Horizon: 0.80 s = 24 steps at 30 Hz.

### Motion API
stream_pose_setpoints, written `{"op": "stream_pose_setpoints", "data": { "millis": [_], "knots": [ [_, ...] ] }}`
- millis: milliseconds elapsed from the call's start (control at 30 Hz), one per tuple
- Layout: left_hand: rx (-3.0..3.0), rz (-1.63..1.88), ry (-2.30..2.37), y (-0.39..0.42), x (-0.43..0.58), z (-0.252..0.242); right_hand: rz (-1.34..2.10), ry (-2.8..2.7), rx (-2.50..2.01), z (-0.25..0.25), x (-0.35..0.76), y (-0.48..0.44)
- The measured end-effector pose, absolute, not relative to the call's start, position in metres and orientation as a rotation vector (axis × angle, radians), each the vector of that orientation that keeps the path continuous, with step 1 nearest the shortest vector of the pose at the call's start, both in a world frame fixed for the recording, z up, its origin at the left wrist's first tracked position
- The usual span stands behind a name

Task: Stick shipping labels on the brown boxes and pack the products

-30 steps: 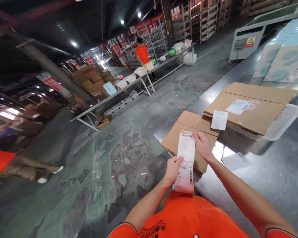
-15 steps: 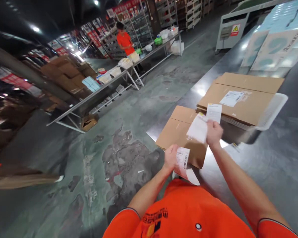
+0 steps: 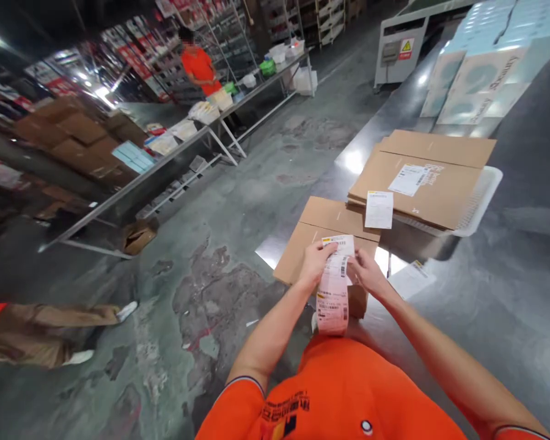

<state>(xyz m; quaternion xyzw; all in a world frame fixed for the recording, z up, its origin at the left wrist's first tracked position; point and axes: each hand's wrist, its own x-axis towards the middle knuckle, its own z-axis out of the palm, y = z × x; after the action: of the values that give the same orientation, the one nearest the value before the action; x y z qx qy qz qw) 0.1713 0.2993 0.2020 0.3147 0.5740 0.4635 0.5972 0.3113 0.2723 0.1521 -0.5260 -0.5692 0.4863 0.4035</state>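
Observation:
A long strip of printed shipping labels [image 3: 333, 299] hangs in front of my shirt. My left hand [image 3: 318, 264] is closed on the strip's left edge near its top, thumb over the paper. My right hand [image 3: 367, 274] pinches at the right edge of the same strip, fingertips close to the left hand's. Beneath both hands lies a flat folded cardboard carton [image 3: 297, 244] on the metal table. Some white paper shows under my right fingers, mostly hidden. A single label [image 3: 379, 209] sits at the near corner of the stacked cartons, overlapping their edge.
More flat cartons [image 3: 449, 183] with a label on top rest on a white plastic basket [image 3: 490, 195]. A loose label [image 3: 412, 280] lies on the metal table [image 3: 486, 318]. Pale blue packs [image 3: 486, 79] stand farther back. A co-worker [image 3: 199, 67] stands behind a long bench; another person's legs [image 3: 50, 333] show at left.
My right hand has moved left and down from over the carton to the label strip. My left hand has risen slightly, lifting the strip. The person at left has stepped further into view.

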Motion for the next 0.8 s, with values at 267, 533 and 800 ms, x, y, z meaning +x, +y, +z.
{"op": "stream_pose_setpoints", "data": {
  "millis": [267, 533, 800],
  "knots": [
    [0.686, 0.852, 1.403, 0.29, 0.163, 0.174, 1.723, -1.707, -1.401, 0.14, 0.354, 0.24],
    [1.038, 0.712, 1.372, 0.28, 0.161, 0.159, 1.234, -1.905, -1.413, 0.168, 0.393, 0.287],
    [1.213, 0.66, 1.467, 0.279, 0.161, 0.167, 1.386, -1.898, -1.36, 0.159, 0.386, 0.292]
  ]
}}
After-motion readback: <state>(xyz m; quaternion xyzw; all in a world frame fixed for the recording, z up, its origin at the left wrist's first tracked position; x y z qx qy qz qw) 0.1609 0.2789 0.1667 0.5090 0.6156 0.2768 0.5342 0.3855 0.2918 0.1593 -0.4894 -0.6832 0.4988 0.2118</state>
